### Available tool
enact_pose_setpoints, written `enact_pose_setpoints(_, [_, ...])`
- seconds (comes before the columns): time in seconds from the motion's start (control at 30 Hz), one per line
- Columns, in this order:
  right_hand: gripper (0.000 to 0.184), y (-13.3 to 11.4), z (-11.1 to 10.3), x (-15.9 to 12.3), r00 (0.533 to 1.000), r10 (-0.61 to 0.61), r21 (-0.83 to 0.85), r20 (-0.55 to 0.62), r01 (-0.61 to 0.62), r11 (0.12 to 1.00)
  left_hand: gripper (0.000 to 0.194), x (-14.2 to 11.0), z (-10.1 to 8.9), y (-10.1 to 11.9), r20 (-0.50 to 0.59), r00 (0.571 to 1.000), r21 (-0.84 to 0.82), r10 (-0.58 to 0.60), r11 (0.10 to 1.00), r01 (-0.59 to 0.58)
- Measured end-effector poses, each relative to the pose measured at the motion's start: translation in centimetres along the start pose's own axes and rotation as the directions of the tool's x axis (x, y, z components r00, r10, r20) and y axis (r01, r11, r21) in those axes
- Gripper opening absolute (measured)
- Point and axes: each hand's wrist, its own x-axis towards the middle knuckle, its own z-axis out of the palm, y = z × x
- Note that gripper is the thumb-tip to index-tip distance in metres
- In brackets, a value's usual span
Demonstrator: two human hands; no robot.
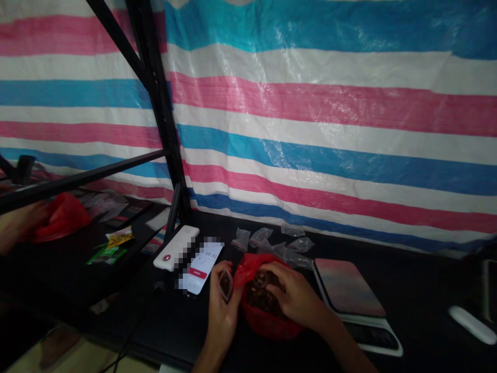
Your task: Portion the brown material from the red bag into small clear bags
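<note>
the left hand pinches a small clear bag upright; the right hand, fingers loosely spread, presses on dark pieces in a red bag at lower centre, with more clear bags just above.

The phone screen was blurred, the right hand partly hid the dark contents of the red bag, and another hand was cut off by the left edge.
</note>
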Motion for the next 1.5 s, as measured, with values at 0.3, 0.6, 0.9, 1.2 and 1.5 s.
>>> enact_pose_setpoints(0.3, [0.038,0.5,-1.6,-0.6,0.995,0.011,0.151,0.100,-0.026,0.988,0.011,-0.4,0.5,0.1,0.079,0.991,0.301,0.106,0.945,-0.125])
enact_pose_setpoints(0.6, [0.036,1.2,-2.5,-0.8,0.994,0.022,0.196,0.103,-0.041,0.980,0.005,-3.3,1.9,3.3,0.386,0.897,0.258,0.218,0.907,-0.331])
enact_pose_setpoints(0.9, [0.034,1.7,-2.7,-0.6,0.998,0.013,0.157,-0.061,-0.004,0.988,0.011,0.6,2.9,2.3,0.372,0.919,0.353,-0.130,0.936,-0.010])
enact_pose_setpoints(1.2, [0.039,-1.1,-2.1,-0.9,0.983,-0.178,0.126,-0.040,0.182,0.975,0.028,-0.5,3.2,0.3,0.303,0.953,0.304,0.028,0.945,-0.124])
enact_pose_setpoints(1.5, [0.027,-1.5,-1.8,-1.2,0.976,-0.187,0.078,-0.108,0.195,0.978,0.045,-1.4,2.5,-0.9,0.338,0.936,0.286,0.096,0.937,-0.200])
